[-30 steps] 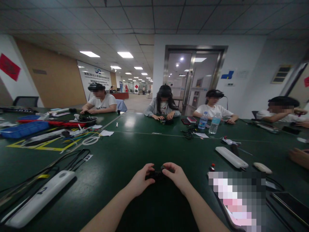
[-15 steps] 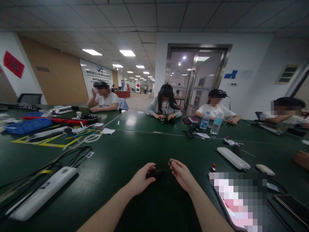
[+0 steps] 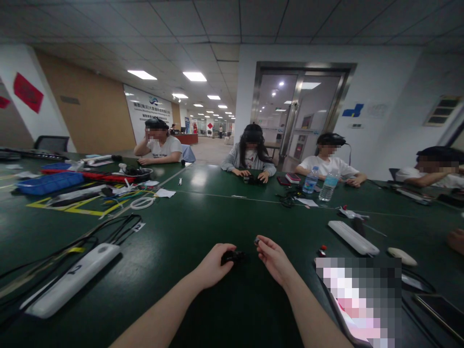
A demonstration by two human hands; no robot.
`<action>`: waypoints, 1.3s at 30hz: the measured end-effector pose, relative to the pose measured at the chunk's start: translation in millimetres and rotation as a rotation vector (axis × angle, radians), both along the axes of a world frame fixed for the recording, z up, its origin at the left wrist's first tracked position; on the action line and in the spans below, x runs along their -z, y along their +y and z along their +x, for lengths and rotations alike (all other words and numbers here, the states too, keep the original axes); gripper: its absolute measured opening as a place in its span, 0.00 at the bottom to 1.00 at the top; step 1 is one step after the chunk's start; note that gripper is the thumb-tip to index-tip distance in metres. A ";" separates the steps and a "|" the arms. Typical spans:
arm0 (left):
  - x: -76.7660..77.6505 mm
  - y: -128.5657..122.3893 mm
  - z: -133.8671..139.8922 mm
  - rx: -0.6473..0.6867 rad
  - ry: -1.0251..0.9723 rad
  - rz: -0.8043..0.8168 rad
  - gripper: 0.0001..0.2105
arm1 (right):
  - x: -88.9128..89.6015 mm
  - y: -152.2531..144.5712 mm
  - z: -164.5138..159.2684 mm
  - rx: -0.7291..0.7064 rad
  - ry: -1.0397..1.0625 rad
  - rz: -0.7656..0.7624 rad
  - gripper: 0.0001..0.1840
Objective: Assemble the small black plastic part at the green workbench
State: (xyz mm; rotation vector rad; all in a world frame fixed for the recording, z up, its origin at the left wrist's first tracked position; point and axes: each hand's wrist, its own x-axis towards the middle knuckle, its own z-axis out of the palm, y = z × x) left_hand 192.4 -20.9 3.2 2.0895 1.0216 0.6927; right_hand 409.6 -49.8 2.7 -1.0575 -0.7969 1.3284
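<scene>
Currently, the left hand (image 3: 216, 263) grips a small black object (image 3: 236, 256) by one end, thumb below and fingers curled over the top. That end sits inside the grip, toward nine o'clock, while the other end sticks out past the fingertips toward three. Whether the object touches the green table (image 3: 174, 295) I can't tell.

At about two o'clock from it, the right hand (image 3: 273, 256) pinches a tiny greyish piece (image 3: 256, 240) between thumb and forefinger. The piece sits right at the fingertips, apart from the black object; its exact shape is too small to make out.

Out at nine o'clock lies a white power strip (image 3: 74, 280) marked 2, and near four a device with a lit, blurred-out screen (image 3: 353, 297). Two water bottles (image 3: 329, 186) stand between one and two.
</scene>
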 end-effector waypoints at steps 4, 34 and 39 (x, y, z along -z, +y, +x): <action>-2.9 -2.1 -0.7 0.011 0.003 -0.030 0.21 | -0.2 -0.8 -0.1 -0.010 -0.040 0.008 0.14; -15.3 -6.3 -2.3 0.054 0.071 -0.102 0.18 | 4.0 9.0 -17.0 -0.012 0.188 -0.018 0.12; -7.8 -2.8 -0.6 0.054 0.071 -0.050 0.19 | 3.9 9.9 -18.6 -0.015 0.210 -0.017 0.12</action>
